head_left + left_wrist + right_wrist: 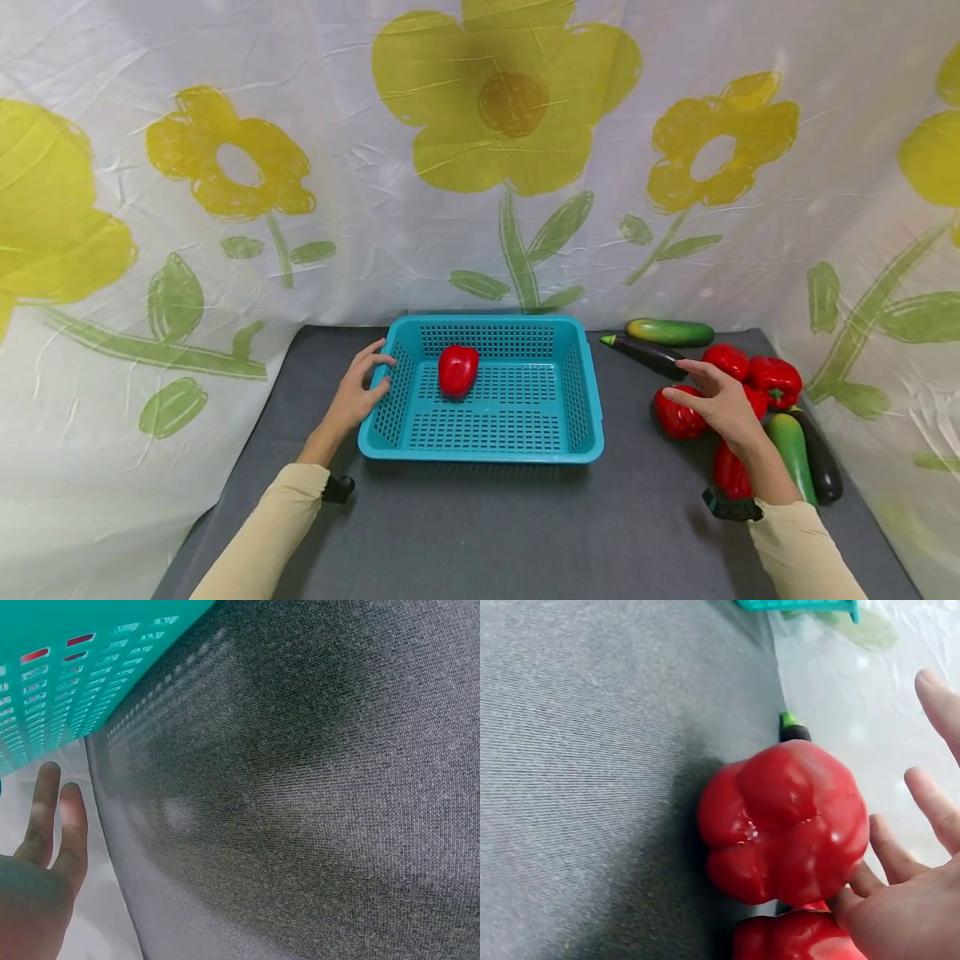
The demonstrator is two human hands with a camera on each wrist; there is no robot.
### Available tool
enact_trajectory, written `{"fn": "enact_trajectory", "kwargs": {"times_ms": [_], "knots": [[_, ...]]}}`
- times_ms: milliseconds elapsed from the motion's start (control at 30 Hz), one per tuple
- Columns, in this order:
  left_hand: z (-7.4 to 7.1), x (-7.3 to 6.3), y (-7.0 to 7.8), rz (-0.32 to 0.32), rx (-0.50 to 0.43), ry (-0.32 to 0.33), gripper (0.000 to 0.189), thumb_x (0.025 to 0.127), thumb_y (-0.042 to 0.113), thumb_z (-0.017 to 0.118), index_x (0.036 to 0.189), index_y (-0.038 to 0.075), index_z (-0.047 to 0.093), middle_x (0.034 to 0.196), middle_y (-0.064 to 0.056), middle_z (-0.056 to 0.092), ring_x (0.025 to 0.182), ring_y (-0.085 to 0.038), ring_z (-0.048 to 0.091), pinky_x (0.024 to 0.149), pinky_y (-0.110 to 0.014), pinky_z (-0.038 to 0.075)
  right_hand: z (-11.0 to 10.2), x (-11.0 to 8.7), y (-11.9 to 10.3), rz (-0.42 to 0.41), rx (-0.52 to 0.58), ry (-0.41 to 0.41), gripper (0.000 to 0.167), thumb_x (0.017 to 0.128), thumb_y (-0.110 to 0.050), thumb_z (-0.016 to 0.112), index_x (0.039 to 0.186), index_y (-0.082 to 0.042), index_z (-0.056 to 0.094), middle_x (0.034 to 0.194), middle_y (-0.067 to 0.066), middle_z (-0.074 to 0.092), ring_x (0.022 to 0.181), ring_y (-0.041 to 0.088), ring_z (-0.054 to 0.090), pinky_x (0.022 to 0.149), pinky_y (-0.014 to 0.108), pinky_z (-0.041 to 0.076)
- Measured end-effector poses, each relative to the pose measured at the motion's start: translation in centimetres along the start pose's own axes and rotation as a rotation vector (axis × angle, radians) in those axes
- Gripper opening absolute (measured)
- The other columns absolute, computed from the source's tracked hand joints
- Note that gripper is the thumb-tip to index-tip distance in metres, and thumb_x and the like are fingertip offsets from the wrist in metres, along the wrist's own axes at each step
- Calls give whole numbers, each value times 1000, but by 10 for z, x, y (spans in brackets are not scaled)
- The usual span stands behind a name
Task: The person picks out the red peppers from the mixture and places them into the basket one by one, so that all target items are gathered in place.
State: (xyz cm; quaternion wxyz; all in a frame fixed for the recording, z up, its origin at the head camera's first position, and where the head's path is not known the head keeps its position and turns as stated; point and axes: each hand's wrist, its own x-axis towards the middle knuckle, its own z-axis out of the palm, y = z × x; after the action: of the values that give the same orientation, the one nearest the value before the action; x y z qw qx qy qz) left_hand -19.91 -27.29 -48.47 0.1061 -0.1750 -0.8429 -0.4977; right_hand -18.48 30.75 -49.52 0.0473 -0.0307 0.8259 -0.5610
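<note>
hands apart, fingers loose: left hand [351, 402] beside a turquoise perforated plastic basket [480, 457] holding one glossy red bell pepper [458, 371]; right hand [722, 404], empty, at a lobed red pepper [677, 422] on grey cloth [487, 533], apparently a pick-up, calling for curled fingers.

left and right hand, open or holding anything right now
Left hand: open, at the blue basket.
Right hand: open, beside a red pepper.
</note>
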Motion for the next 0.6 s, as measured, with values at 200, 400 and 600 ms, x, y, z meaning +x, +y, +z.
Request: {"fn": "enact_trajectory", "kwargs": {"times_ms": [200, 400, 600], "knots": [[-1, 1, 1, 18, -11, -3, 26, 92, -17, 56, 117, -16, 59, 152, -35, 31, 137, -56, 30, 94, -67, 37, 5, -1, 2, 5, -33, -11, 68, 95, -29, 75, 150, -4, 44, 156, 23, 36, 140, 44, 34, 102, 49, 43], [-1, 0, 1, 8, -15, -8, 26, 92, -16, 57, 118, -16, 59, 153, -34, 31, 137, -56, 30, 93, -68, 37, 10, -2, 9, 18, -49, -13, 67, 93, -29, 76, 149, -7, 48, 147, 23, 45, 121, 34, 46, 83, 29, 51], [-1, -1, 1, 17, -18, 1, 26, 92, -17, 57, 117, -16, 59, 153, -34, 31, 137, -56, 30, 93, -70, 35, 12, -2, 11, 35, -73, -17, 68, 91, -26, 78, 149, -6, 48, 141, 25, 48, 119, 35, 46, 82, 34, 52]]}}
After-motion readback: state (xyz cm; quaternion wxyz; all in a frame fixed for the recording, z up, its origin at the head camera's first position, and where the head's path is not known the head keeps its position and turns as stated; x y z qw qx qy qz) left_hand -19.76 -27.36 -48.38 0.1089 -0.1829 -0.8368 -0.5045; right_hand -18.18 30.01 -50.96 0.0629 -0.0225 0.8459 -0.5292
